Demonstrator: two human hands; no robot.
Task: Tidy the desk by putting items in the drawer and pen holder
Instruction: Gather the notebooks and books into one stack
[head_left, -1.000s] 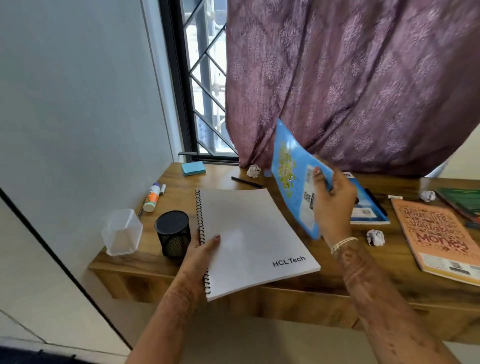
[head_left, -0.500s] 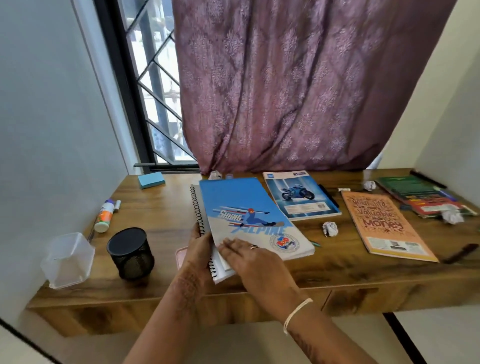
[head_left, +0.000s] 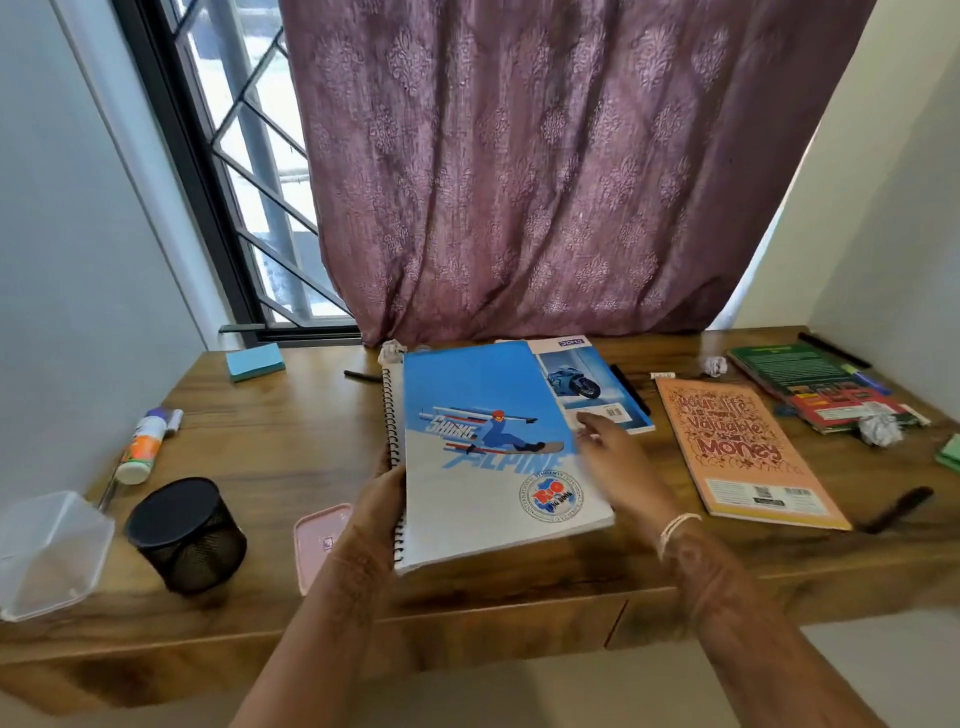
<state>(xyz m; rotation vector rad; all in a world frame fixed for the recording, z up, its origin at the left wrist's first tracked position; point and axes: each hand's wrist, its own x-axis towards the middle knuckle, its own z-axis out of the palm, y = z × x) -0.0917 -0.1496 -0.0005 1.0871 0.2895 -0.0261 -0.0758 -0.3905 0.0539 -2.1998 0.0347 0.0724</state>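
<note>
A blue skiing notebook (head_left: 483, 415) lies on top of a white spiral notebook (head_left: 397, 519) in the middle of the wooden desk (head_left: 270, 441). My left hand (head_left: 382, 499) grips the stack's left edge by the spiral. My right hand (head_left: 618, 462) hovers open and blurred at the stack's right edge, over a motorcycle notebook (head_left: 587, 379). The black mesh pen holder (head_left: 184, 535) stands at the front left. A black pen (head_left: 361, 375) lies behind the stack, another (head_left: 629, 387) beside the motorcycle notebook. The drawer front (head_left: 727, 613) under the desk is closed.
An orange book (head_left: 737, 452), green books (head_left: 821, 384), crumpled paper balls (head_left: 880, 428), a black comb (head_left: 896, 509), a glue stick (head_left: 143, 447), blue sticky notes (head_left: 255, 361), a clear plastic box (head_left: 49, 551) and a pink lid (head_left: 317, 540) are spread on the desk. Curtain and window stand behind.
The blue notebook went from raised in my right hand onto the white spiral notebook. My right hand then slid off its cover to the right. My left hand stayed on the spiral edge.
</note>
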